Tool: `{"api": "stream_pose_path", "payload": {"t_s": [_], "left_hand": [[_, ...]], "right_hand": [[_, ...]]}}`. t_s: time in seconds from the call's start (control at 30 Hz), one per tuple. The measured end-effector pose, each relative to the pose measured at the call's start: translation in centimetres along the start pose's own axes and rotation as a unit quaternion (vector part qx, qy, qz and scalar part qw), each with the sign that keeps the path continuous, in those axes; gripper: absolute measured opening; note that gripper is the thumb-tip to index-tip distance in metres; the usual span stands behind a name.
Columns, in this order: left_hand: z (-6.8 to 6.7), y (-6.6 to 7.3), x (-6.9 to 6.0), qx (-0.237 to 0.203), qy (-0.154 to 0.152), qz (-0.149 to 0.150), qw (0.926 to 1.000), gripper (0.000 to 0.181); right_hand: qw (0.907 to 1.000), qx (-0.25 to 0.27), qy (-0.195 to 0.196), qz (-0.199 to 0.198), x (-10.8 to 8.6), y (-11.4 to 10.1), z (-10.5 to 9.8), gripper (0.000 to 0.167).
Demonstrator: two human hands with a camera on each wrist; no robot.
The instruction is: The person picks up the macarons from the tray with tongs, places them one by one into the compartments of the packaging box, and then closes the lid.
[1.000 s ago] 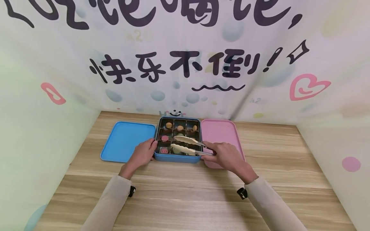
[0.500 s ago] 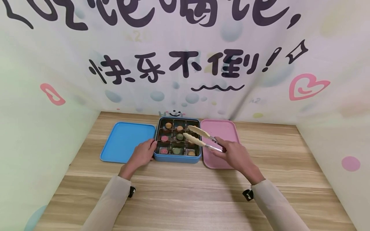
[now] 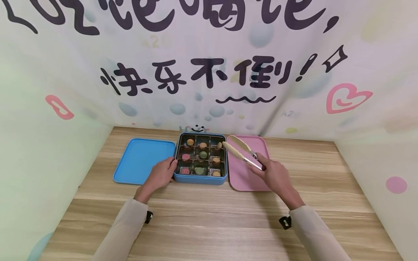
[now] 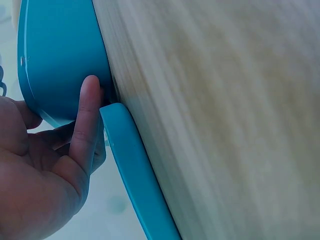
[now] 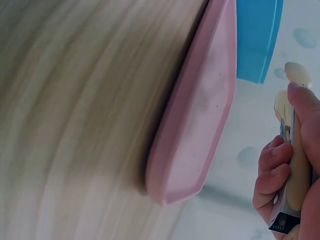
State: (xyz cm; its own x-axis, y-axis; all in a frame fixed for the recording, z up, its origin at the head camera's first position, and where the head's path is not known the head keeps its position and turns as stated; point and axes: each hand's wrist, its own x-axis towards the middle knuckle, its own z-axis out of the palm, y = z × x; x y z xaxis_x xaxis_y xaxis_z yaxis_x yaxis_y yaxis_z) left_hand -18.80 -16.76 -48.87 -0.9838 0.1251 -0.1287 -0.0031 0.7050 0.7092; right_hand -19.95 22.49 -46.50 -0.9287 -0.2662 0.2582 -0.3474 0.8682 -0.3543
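A blue box (image 3: 200, 178) with a dark divided insert holds small round cookies, one of them a green cookie (image 3: 203, 154). My left hand (image 3: 160, 173) holds its left side, thumb at the rim. The left wrist view shows the little finger lying along the box wall (image 4: 60, 55), with other fingers partly hidden behind. My right hand (image 3: 275, 175) grips tongs (image 3: 243, 157) with cream tips spread apart and nothing between them. The tips hover near the box's right edge and over the pink tray (image 3: 245, 181). In the right wrist view, the tongs' tips are partly hidden by the thumb.
Left of the box lies a blue tray (image 3: 140, 159), close beside it. A printed backdrop (image 3: 196, 90) rises right behind the wooden table (image 3: 209, 221). A pale side wall (image 3: 385, 163) bounds the right.
My right hand has drawn the tongs from over the box's lower middle to the right, over the pink tray. Cookies they covered now show. My left hand stays on the box.
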Motion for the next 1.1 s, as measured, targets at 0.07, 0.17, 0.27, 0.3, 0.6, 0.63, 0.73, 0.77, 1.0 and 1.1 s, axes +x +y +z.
{"api": "stream_pose_path", "payload": {"t_s": [0.07,0.17,0.27,0.3,0.6,0.63,0.73,0.77,1.0,1.1], "left_hand": [[0.0,0.0,0.0,0.0,0.002,0.003,1.0,0.035],[0.0,-0.1,0.0,-0.001,0.003,0.008,1.0,0.035],[0.0,-0.1,0.0,0.0,0.002,0.007,1.0,0.035],[0.0,-0.2,0.0,0.0,0.002,0.008,1.0,0.035],[0.0,-0.2,0.0,-0.001,0.0,0.005,1.0,0.037],[0.0,-0.2,0.0,-0.001,0.0,0.005,1.0,0.037],[0.0,-0.1,0.0,-0.003,-0.001,0.004,1.0,0.036],[0.0,0.0,0.0,-0.003,-0.001,0.003,1.0,0.036],[0.0,0.0,0.0,0.0,0.001,-0.001,1.0,0.034],[-0.1,0.0,0.0,0.0,0.001,0.001,1.0,0.035]], "right_hand": [[0.9999,-0.001,0.014,-0.001,-0.1,0.4,0.0,0.037],[0.9997,-0.006,0.023,0.007,-0.3,1.0,0.2,0.041],[0.9995,-0.009,0.017,0.026,-0.5,1.4,0.2,0.054],[0.9993,-0.01,0.014,0.032,-0.6,1.6,0.2,0.057],[0.9965,-0.012,0.024,0.079,-1.0,2.9,0.2,0.05],[0.9957,-0.012,0.022,0.089,-1.0,3.1,0.1,0.049],[0.9927,-0.012,0.01,0.12,-1.1,3.7,0.0,0.048],[0.9914,-0.012,0.007,0.13,-1.1,3.8,-0.1,0.047],[0.9806,-0.013,0.004,0.195,-1.2,5.1,-0.6,0.048],[0.9766,-0.02,0.011,0.214,-1.4,5.8,-0.7,0.053]]}}
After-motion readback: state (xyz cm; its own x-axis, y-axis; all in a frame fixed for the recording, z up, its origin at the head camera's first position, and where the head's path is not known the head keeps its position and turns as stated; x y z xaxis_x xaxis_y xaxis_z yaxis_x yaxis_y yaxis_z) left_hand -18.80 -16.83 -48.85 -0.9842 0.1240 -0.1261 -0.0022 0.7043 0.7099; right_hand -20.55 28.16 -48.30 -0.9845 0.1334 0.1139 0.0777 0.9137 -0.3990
